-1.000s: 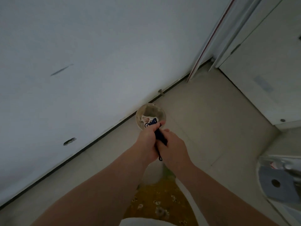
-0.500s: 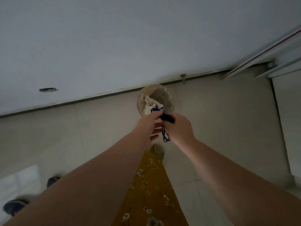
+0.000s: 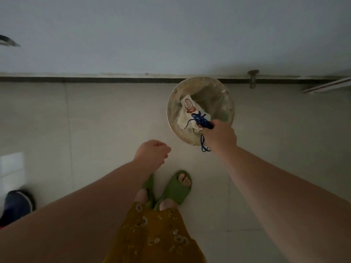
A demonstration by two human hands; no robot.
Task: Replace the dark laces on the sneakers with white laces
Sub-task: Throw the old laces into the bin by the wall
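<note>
Head view. Your right hand [image 3: 218, 137] is out over the round, plastic-lined waste bin [image 3: 226, 95] that stands against the base of the wall, fingers curled round a bunched dark blue shoelace [image 3: 202, 121]. Part of the lace sticks out past your knuckles above the bin's mouth; a loop hangs below the heel of the hand, just over the near rim. Inside the bin lies crumpled pale paper with a printed wrapper [image 3: 188, 106].

Your left hand [image 3: 152, 153] is off the lace, well apart from the right, hanging over the pale tiled floor [image 3: 95, 120] with fingers loosely curled and nothing in them.

Below: your feet in green slide sandals [image 3: 175, 188], a mustard floral skirt [image 3: 155, 234]. At the left edge, a dark blue rounded shoe shape [image 3: 17, 204], cut off by the frame; you can't tell from here whether it is one of the sneakers. No white laces in sight.

Step in hand, as it looks: throwing away a removed dark lace. Lacing with white is not shown, so progress beyond that can't be judged.

Next move calls for letting go with the whole bundle over the opening. Mind the hanging loop: it sits near the rim and could drape outside. Then turn towards the shoes.
</note>
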